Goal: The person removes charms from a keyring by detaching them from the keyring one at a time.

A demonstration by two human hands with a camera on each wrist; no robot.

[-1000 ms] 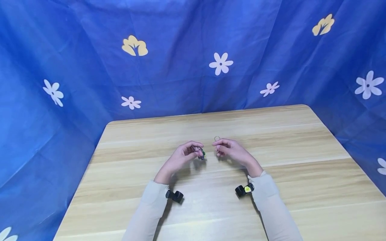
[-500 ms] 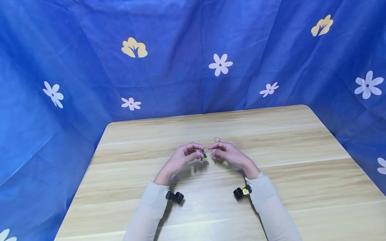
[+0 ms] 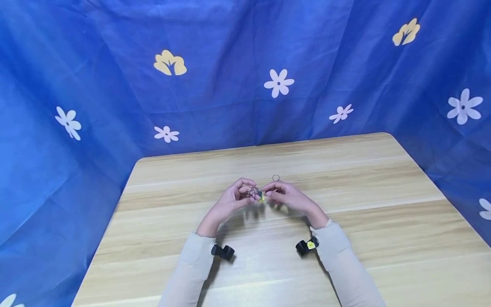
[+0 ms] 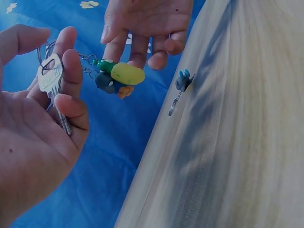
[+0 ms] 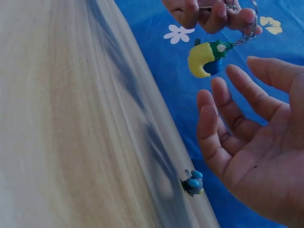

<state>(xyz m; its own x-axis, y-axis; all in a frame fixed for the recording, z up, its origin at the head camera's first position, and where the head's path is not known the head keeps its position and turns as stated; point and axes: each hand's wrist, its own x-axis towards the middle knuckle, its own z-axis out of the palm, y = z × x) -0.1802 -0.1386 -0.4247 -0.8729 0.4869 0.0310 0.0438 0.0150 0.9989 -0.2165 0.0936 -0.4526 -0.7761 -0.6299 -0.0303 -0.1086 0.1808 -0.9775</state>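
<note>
My left hand [image 3: 232, 199] holds a key ring, its fingers curled round a silver key [image 4: 51, 78] in the left wrist view. From short chains on it dangle small rubbery charms: a yellow and green one [image 4: 127, 74] and a dark blue one [image 4: 104, 81] with an orange part. My right hand [image 3: 288, 197] faces it with loosely bent fingers and nothing in its palm. Its fingertips are close by the charms. Behind the right hand lies another keychain, a grey figure with light blue parts [image 4: 182, 81], its metal ring [image 3: 275, 178] showing past the fingers.
Both hands are over the wood-grain table [image 3: 245, 273], near its middle. A blue cloth [image 3: 215, 102] with white and yellow flowers hangs behind and along the sides. Black wrist cameras [image 3: 223, 251] sit on both wrists.
My right hand has moved left, closing the gap to the charms. The left hand has turned a little, so the key ring and charms show more.
</note>
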